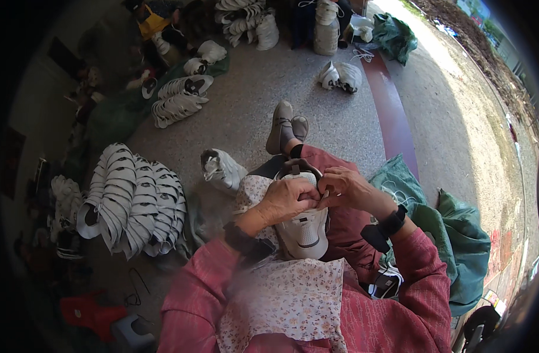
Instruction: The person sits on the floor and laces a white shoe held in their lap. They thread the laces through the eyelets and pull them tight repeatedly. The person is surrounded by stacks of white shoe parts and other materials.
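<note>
A white shoe upper [303,238] lies on my lap, its toe toward me and its dark-lined collar facing away. Over its lacing area, my left hand [287,199] is closed, with thumb and fingers pinched together. My right hand [344,189] meets it from the other side, thumb and forefinger pinched close to the left fingertips. Whatever the fingertips grip is too small and hidden to make out. Beneath the upper are a flower-patterned apron [290,294] and red trousers [354,226]. Another white shoe [222,170] stands on the floor just left of my lap.
Stacked white shoe uppers [134,197] stand at the left, with more stacks [180,100] farther off. A pair of white uppers [340,76] lies ahead. Green sacks [457,235] slump at my right. A red object [93,315] sits at lower left.
</note>
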The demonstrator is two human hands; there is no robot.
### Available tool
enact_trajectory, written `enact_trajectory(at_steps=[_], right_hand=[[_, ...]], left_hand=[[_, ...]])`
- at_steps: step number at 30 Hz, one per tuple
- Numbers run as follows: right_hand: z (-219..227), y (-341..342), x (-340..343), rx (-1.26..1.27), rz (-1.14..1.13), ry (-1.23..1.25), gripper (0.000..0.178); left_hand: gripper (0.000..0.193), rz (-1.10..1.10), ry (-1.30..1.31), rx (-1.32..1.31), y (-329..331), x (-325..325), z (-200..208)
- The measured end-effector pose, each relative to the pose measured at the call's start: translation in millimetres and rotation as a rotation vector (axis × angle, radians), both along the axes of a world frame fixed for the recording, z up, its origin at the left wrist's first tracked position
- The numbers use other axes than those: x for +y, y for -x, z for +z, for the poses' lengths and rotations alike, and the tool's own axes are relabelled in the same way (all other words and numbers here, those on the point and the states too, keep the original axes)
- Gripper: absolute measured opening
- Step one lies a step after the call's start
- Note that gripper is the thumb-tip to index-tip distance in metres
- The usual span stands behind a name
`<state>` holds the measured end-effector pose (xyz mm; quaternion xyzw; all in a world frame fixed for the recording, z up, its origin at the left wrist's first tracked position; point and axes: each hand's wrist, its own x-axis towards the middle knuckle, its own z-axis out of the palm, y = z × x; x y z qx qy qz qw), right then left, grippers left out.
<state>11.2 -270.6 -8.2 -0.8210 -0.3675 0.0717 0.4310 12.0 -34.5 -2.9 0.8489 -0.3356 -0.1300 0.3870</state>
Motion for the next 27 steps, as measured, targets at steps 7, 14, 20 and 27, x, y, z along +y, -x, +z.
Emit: enact_trajectory(at_steps=[7,14,20,27], right_hand=[[11,-13,3,-0.031,0.045,0.105,0.026],[10,-16,9,-0.062,-0.002,0.162,0.025],[8,-19,15,0.038,0.015,0.14,0.025],[-5,22,5,0.042,-0.141,0.154,0.018]], left_hand=[[0.007,0.112,0.082,-0.37,-15,22,10],[0.006,1.066,-0.26,-0.785,-92,244,40],[0.012,1.067,-0.212,-0.454,-73,288,-21],[0.039,0.44,0.19,-0.058,-39,128,-5]])
